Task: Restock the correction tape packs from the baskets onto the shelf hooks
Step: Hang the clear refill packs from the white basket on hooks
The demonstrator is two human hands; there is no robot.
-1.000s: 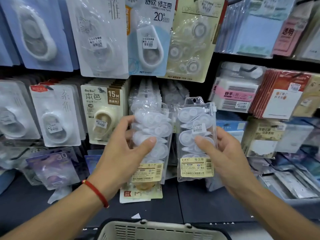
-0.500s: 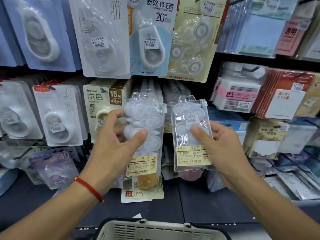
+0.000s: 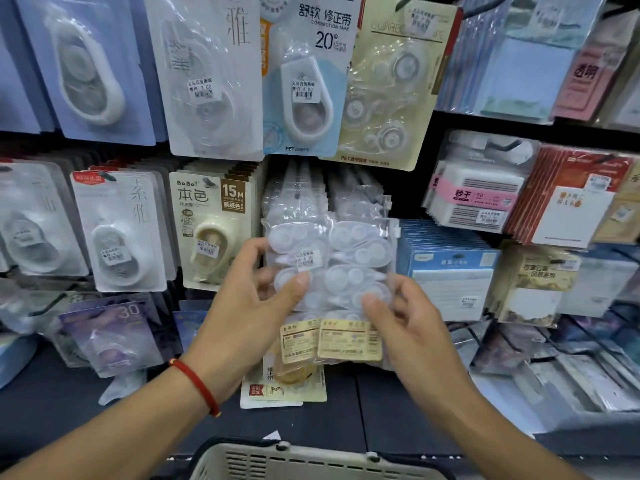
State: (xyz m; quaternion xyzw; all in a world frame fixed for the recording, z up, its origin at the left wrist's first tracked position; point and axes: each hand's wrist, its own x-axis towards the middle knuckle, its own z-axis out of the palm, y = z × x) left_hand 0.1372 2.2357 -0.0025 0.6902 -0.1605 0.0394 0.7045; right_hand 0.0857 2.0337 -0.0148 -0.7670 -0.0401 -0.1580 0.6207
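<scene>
Two clear bags of white correction tapes with yellow labels are held side by side, overlapping, in front of the shelf. My left hand grips the left pack, thumb on its front. My right hand pinches the right pack, which lies partly over the left one. Behind them a row of the same clear packs hangs on a shelf hook. The hook itself is hidden by the packs.
Carded correction tapes hang left and above, such as the BoBo 15M card. Sticky-note pads and red packs fill the right. A grey basket rim sits at the bottom edge, below the dark shelf board.
Both hands have come together: the two packs, held apart before, now overlap at the centre, with the right pack moved left over the left pack.
</scene>
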